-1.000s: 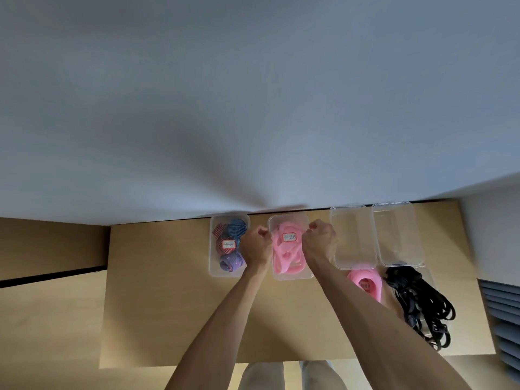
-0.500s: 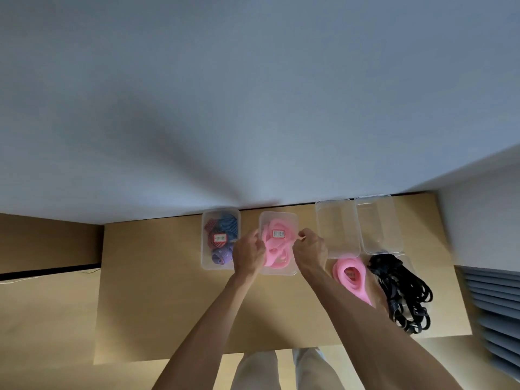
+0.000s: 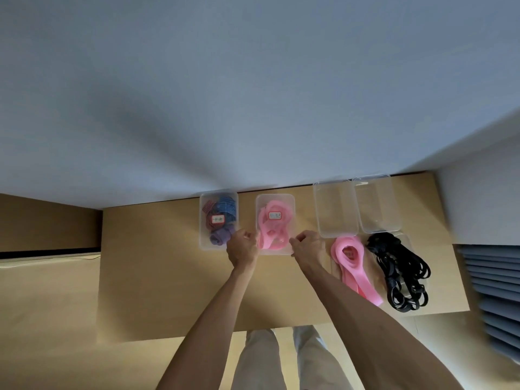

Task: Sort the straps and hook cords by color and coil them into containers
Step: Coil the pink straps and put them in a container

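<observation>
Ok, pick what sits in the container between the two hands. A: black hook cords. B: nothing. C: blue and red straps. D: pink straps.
D: the clear container between the left hand and right hand holds coiled pink straps.

A person is standing at a wooden table (image 3: 157,277) against a pale wall, looking down at both arms. The left hand (image 3: 242,247) and right hand (image 3: 307,247), fingers curled, are gripping the near corners of a clear tub (image 3: 291,204) holding pink straps (image 3: 271,229). Left of it is sitting a tub of mixed straps (image 3: 221,218). To the right are lying two bare tubs (image 3: 336,209), a loose pink strap (image 3: 351,263) and black cords (image 3: 402,271).
</observation>
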